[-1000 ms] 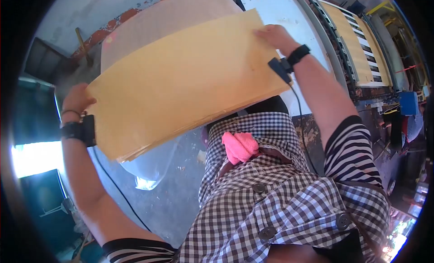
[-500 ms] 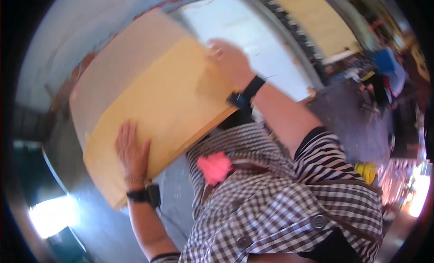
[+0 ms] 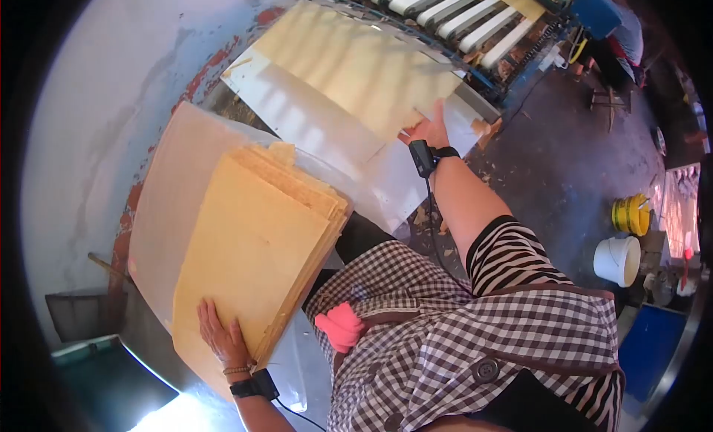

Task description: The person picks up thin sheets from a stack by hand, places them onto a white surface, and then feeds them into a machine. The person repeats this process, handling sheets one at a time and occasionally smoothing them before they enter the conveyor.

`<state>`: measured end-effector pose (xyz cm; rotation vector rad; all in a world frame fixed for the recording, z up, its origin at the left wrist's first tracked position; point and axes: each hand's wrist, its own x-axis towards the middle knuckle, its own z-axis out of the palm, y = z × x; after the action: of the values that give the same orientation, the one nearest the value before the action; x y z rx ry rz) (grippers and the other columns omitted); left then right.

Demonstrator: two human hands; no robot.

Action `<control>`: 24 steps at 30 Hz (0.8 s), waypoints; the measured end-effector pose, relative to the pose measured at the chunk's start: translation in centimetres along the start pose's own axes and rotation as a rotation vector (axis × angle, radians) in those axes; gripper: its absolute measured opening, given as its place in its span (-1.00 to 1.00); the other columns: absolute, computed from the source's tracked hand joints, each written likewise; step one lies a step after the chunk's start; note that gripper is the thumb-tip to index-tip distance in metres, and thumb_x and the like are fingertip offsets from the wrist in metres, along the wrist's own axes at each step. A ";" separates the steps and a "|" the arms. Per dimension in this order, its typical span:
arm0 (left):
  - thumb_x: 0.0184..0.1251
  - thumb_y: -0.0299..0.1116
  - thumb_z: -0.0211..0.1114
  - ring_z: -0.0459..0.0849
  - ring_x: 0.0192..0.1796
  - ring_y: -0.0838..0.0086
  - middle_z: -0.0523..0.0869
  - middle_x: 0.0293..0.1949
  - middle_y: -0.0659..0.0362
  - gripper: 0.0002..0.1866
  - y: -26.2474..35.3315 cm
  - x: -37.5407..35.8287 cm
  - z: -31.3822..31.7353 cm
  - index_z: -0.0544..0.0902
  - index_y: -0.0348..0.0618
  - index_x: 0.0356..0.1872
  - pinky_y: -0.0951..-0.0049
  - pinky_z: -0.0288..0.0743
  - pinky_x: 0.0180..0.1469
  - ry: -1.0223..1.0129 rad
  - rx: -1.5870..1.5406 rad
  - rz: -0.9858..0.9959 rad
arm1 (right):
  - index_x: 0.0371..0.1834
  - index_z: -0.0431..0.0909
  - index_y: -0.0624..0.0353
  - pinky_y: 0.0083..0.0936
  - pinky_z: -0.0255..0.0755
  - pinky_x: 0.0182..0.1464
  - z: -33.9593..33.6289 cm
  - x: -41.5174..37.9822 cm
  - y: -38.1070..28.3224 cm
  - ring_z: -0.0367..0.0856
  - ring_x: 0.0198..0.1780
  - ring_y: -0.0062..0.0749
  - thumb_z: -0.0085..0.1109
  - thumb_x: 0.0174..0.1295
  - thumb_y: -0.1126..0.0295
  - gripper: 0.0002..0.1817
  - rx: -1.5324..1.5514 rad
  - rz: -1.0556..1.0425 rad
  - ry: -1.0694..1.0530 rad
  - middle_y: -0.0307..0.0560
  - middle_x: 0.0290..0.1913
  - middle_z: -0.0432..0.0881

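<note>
A stack of thin yellow-tan wood veneer sheets [image 3: 249,231] lies before me, with rough layered edges. My left hand [image 3: 223,335] rests flat on its near left part, fingers stretched out. Past the stack, another veneer sheet [image 3: 356,64] lies on a white board [image 3: 297,113]. My right hand [image 3: 427,129] reaches to the near right corner of that sheet. Its thumb points up, apart from the fingers, which are partly hidden at the sheet's edge. Both wrists wear black devices with cables.
A machine with white conveyor belts [image 3: 445,12] stands at the back, with more veneer on it. To the right are a yellow bucket [image 3: 630,214], a white bucket [image 3: 618,260] and scraps on the floor. A wall [image 3: 96,120] rises at left. Another person [image 3: 627,35] is far right.
My right hand has left the stack and moved to the sheet on the white board. That board was bare before. My left hand stays on the stack, and the view has shifted.
</note>
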<state>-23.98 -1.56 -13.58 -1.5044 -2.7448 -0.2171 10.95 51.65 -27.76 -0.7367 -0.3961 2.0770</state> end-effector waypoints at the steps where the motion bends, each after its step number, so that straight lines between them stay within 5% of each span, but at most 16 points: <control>1: 0.40 -0.06 0.13 0.19 0.53 0.07 0.29 0.49 -0.02 -0.33 -0.5 -0.1 0.0 0.31 -0.15 0.45 0.07 0.02 0.51 0.020 -0.033 0.025 | 0.36 0.31 0.22 -0.10 0.52 0.04 -1.8 1.7 0.0 0.62 0.07 -0.07 0.03 0.21 -0.42 -0.05 -0.212 0.034 0.096 0.18 0.18 0.55; 3: 0.31 -0.16 0.26 0.25 0.51 0.04 0.32 0.46 -0.04 -0.33 -1.7 -0.3 -0.9 0.36 -0.16 0.41 0.07 0.09 0.49 0.007 -0.191 0.013 | 0.18 0.49 0.22 -0.24 0.62 -0.23 -6.7 5.5 2.5 0.74 -0.22 -0.10 0.06 0.32 -0.24 -0.29 -0.630 0.123 0.281 0.12 -0.03 0.69; 5: 0.20 -0.26 0.39 0.30 0.48 0.03 0.36 0.44 -0.04 -0.31 -3.0 0.3 -0.4 0.41 -0.15 0.38 0.09 0.16 0.47 -0.066 -0.486 -0.072 | 0.12 0.52 0.25 -0.34 0.57 -0.42 -5.3 4.4 2.9 0.70 -0.44 -0.15 0.06 0.37 -0.09 -0.42 -0.734 0.106 0.378 0.08 -0.14 0.72; 6: 0.13 -0.31 0.44 0.32 0.47 0.03 0.38 0.43 -0.04 -0.29 -2.6 0.8 -0.7 0.43 -0.15 0.37 0.10 0.18 0.47 -0.040 -0.389 -0.043 | 0.08 0.54 0.26 -0.39 0.55 -0.52 -3.6 3.8 2.8 0.68 -0.54 -0.18 0.07 0.39 -0.01 -0.49 -0.787 0.096 0.426 0.06 -0.20 0.73; 8: -0.01 -0.41 0.53 0.35 0.45 0.03 0.41 0.40 -0.04 -0.22 1.3 2.7 -2.6 0.45 -0.14 0.34 0.12 0.22 0.46 0.005 -0.195 0.017 | 0.01 0.55 0.23 -0.44 0.57 -0.43 1.4 -0.6 2.1 0.71 -0.36 -0.32 0.15 0.37 0.13 -0.62 -0.719 0.106 0.363 -0.05 -0.18 0.71; 11: -0.09 -0.43 0.57 0.34 0.46 0.04 0.42 0.41 -0.05 -0.16 13.8 8.7 -5.9 0.44 -0.15 0.35 0.14 0.21 0.47 0.076 -0.364 0.292 | -0.03 0.56 0.16 -0.48 0.59 -0.22 8.6 -12.0 -2.0 0.70 -0.16 -0.42 0.18 0.38 0.22 -0.73 -0.378 0.056 0.257 -0.18 -0.18 0.68; 14: -0.15 -0.43 0.58 0.35 0.45 0.08 0.44 0.39 -0.05 -0.13 23.0 14.4 -5.4 0.45 -0.12 0.35 0.16 0.21 0.46 0.058 -0.558 0.553 | 0.04 0.56 0.15 -0.48 0.58 -0.13 13.8 -23.0 -4.4 0.70 -0.14 -0.46 0.12 0.43 0.17 -0.69 -0.471 0.020 0.215 -0.20 -0.11 0.70; 16: -0.05 -0.33 0.52 0.45 0.39 0.14 0.58 0.25 -0.04 -0.26 26.2 17.9 -2.7 0.52 -0.14 0.28 0.17 0.30 0.38 0.125 -0.616 0.820 | 0.12 0.55 0.18 -0.49 0.59 -0.13 17.1 -27.5 -2.7 0.70 -0.12 -0.47 0.07 0.46 0.15 -0.64 -0.528 -0.072 0.218 -0.16 -0.06 0.71; 19: 0.08 -0.30 0.48 0.71 0.08 0.34 0.76 -0.05 0.01 -0.49 28.6 19.3 -0.2 0.67 -0.18 0.11 0.29 0.50 0.17 0.205 -0.673 0.896 | 0.30 0.44 0.23 -0.41 0.58 0.00 18.1 -29.4 -2.4 0.68 0.03 -0.34 0.03 0.48 0.16 -0.54 -0.626 -0.037 0.073 -0.04 0.06 0.68; 22: 0.24 -0.29 0.43 0.76 -0.24 0.55 0.81 -0.29 0.11 -0.70 31.2 20.5 -1.0 0.75 -0.22 -0.06 0.44 0.60 -0.11 -0.195 -1.083 0.359 | 0.46 0.27 0.22 -0.34 0.50 0.17 12.9 -28.7 -2.4 0.62 0.15 -0.26 0.05 0.47 0.10 -0.39 -0.619 -0.252 -0.261 0.03 0.17 0.62; 24: 0.31 -0.25 0.42 0.73 -0.26 0.61 0.81 -0.25 0.18 -0.70 27.6 21.3 -5.5 0.74 -0.29 -0.11 0.56 0.60 -0.18 -0.123 -1.533 0.305 | 0.56 0.08 0.18 -0.27 0.34 0.33 9.7 -27.7 0.3 0.47 0.31 -0.20 0.08 0.42 -0.02 -0.22 -0.765 -0.091 0.012 0.08 0.34 0.47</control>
<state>-12.66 30.25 -3.37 -1.9488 -2.1215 -2.6241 16.93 28.57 -10.60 -1.1371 -1.2273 1.8108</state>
